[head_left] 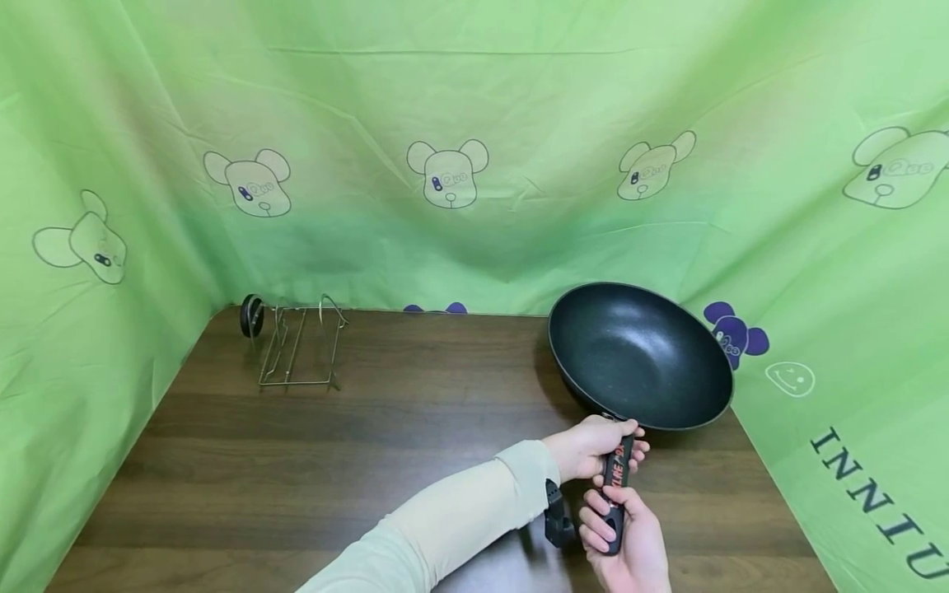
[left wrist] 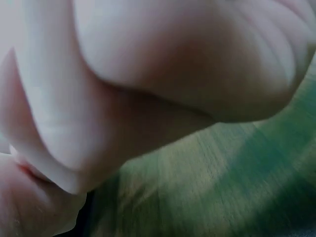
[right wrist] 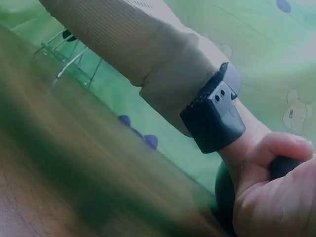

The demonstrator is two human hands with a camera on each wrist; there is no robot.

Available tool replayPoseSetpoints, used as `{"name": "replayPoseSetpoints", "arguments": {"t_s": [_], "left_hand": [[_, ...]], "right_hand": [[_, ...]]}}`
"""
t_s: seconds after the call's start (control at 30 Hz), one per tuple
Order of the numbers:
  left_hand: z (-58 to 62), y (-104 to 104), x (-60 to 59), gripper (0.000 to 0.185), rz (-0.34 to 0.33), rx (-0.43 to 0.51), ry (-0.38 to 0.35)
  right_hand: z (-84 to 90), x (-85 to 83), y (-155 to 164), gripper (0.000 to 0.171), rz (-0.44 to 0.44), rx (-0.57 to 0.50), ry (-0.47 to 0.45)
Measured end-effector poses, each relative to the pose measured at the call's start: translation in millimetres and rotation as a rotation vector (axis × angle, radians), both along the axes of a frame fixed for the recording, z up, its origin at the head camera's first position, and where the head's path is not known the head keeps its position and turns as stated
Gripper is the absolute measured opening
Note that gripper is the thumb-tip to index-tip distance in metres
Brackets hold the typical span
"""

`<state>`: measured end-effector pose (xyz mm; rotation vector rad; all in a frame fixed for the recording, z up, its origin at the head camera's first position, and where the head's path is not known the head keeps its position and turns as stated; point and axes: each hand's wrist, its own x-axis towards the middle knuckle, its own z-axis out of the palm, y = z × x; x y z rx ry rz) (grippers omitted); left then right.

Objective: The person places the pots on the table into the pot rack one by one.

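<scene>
Left wrist view: blurred skin (left wrist: 148, 74) fills it, perhaps the fingers.

The head view looks forward and down from above the near edge of the bench (head_left: 334, 461), taking in its whole top and the green curtain (head_left: 474, 99) behind. The left wrist view sits pressed close against skin, mostly blurred. The right wrist view looks low across the bench toward the far wire rack (right wrist: 69, 59), which the head view shares (head_left: 300, 350).
</scene>
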<state>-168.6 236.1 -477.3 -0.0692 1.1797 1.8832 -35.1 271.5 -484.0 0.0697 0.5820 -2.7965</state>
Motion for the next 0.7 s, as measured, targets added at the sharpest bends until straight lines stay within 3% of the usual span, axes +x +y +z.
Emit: {"name": "replayPoseSetpoints", "arguments": {"t_s": [0.4,0.7], "left_hand": [[2.9,1.6,-1.6,0.032,-0.081,0.036,-0.069],[7.5,6.3,3.3,0.029,-0.040,0.026,-0.074]], "right_hand": [[5.7,-1.7,-0.4,0.049,-0.013,0.079,-0.065],[5.9,0.3,8.3,0.052,0.012,0.161,-0.051]]}}
